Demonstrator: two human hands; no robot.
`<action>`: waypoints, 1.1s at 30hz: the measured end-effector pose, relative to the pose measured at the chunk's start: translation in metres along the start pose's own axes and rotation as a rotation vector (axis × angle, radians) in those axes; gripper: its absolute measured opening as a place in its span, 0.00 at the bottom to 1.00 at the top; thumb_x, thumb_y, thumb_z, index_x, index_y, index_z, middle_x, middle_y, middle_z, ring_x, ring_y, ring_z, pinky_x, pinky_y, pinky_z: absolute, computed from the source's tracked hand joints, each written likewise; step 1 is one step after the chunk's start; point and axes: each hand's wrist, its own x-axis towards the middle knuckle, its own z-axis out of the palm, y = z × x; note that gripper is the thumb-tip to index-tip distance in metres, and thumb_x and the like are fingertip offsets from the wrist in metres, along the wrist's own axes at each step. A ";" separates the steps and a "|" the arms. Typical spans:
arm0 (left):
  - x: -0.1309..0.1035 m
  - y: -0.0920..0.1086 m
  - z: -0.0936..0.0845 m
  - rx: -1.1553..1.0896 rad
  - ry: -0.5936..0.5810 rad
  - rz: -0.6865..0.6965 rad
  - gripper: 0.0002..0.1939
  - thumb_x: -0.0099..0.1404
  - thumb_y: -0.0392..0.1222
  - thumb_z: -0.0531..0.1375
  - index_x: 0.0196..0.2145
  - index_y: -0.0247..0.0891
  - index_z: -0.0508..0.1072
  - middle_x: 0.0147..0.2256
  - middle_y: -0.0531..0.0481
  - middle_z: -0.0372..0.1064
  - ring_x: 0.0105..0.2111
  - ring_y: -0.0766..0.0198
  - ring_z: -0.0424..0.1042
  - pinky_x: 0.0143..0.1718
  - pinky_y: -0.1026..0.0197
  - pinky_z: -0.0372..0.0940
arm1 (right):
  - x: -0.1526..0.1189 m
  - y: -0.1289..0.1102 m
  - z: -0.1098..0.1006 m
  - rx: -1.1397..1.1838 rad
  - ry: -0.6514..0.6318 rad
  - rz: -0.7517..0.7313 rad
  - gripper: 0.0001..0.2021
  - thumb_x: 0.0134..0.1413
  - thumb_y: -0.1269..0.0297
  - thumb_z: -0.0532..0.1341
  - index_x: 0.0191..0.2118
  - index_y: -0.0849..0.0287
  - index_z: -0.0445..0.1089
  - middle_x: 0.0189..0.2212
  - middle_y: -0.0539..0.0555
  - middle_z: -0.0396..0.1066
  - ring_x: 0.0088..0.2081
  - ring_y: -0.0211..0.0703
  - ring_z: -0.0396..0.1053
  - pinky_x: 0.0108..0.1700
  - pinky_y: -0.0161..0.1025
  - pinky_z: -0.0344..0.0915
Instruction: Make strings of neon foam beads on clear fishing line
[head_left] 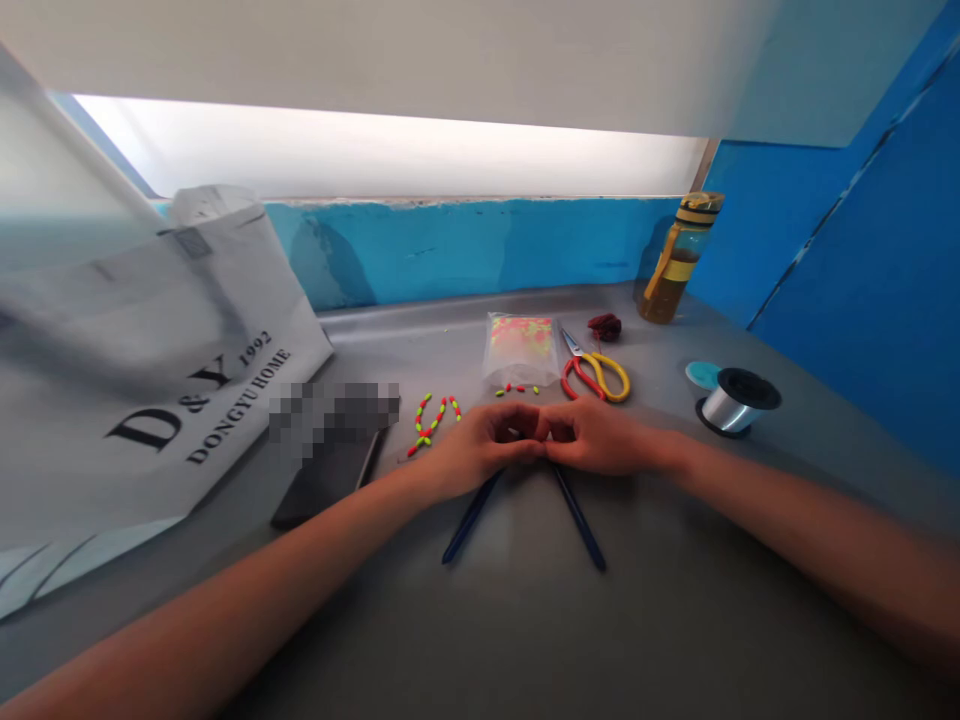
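As fingertips [534, 451] meet, left hand [480, 446] curled, right hand [602, 438] curled

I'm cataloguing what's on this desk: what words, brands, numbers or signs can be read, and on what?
"D & Y": large dark letters on the white bag.
"1992": on the same bag, slanting up beside the Y.
"DONGYU HOME": also on the bag, below those.
Too blurred to read: any print on the water bottle or the small square patch near the bag's top.
No legible text on the spool or bead packet.
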 end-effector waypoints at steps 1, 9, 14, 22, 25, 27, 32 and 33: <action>0.000 0.000 0.000 0.000 -0.001 0.002 0.15 0.60 0.44 0.67 0.44 0.38 0.74 0.43 0.46 0.75 0.42 0.57 0.75 0.43 0.55 0.68 | 0.000 0.001 0.000 -0.003 0.005 0.001 0.06 0.57 0.64 0.63 0.32 0.62 0.74 0.25 0.48 0.70 0.27 0.34 0.64 0.29 0.32 0.55; 0.000 0.001 0.000 -0.008 -0.013 0.046 0.15 0.60 0.43 0.67 0.45 0.39 0.75 0.45 0.44 0.75 0.44 0.56 0.74 0.46 0.53 0.67 | 0.000 0.001 0.001 -0.009 0.027 0.019 0.06 0.56 0.66 0.64 0.32 0.62 0.77 0.24 0.48 0.70 0.26 0.33 0.63 0.29 0.31 0.55; -0.001 0.000 0.000 -0.022 -0.017 0.036 0.15 0.60 0.42 0.67 0.46 0.39 0.76 0.46 0.44 0.75 0.45 0.55 0.74 0.46 0.54 0.67 | 0.000 0.000 0.001 -0.018 0.028 0.026 0.06 0.56 0.66 0.64 0.32 0.62 0.77 0.23 0.47 0.69 0.25 0.32 0.62 0.29 0.31 0.54; -0.001 -0.001 0.001 -0.019 -0.006 0.035 0.16 0.60 0.42 0.67 0.47 0.40 0.76 0.46 0.44 0.75 0.43 0.57 0.75 0.43 0.56 0.67 | -0.001 0.000 -0.001 -0.044 0.018 0.031 0.05 0.55 0.67 0.64 0.34 0.61 0.78 0.24 0.48 0.71 0.26 0.33 0.63 0.29 0.31 0.54; -0.001 0.000 -0.001 -0.020 -0.013 0.023 0.17 0.60 0.43 0.67 0.47 0.40 0.75 0.46 0.45 0.75 0.42 0.57 0.75 0.42 0.57 0.67 | -0.001 0.002 -0.001 -0.051 0.028 0.020 0.05 0.55 0.66 0.64 0.34 0.60 0.79 0.23 0.47 0.70 0.25 0.32 0.63 0.29 0.31 0.54; 0.000 0.000 -0.002 -0.004 -0.013 0.031 0.17 0.60 0.43 0.67 0.46 0.39 0.75 0.44 0.45 0.76 0.42 0.58 0.75 0.42 0.57 0.67 | 0.000 0.003 -0.001 -0.053 0.036 0.019 0.06 0.55 0.66 0.64 0.33 0.61 0.79 0.23 0.48 0.70 0.25 0.33 0.63 0.30 0.32 0.54; 0.001 -0.001 -0.002 0.017 0.006 0.030 0.17 0.60 0.44 0.67 0.46 0.38 0.75 0.46 0.44 0.75 0.42 0.57 0.75 0.42 0.56 0.68 | 0.000 0.003 0.001 0.000 0.038 0.048 0.06 0.55 0.66 0.64 0.33 0.61 0.78 0.24 0.48 0.71 0.26 0.33 0.64 0.30 0.31 0.55; 0.001 -0.001 -0.001 0.017 0.007 0.029 0.17 0.59 0.44 0.67 0.46 0.38 0.75 0.46 0.44 0.75 0.42 0.57 0.75 0.43 0.56 0.68 | 0.000 0.003 0.001 0.009 0.036 0.060 0.06 0.55 0.66 0.64 0.33 0.61 0.79 0.24 0.48 0.71 0.26 0.33 0.64 0.30 0.31 0.55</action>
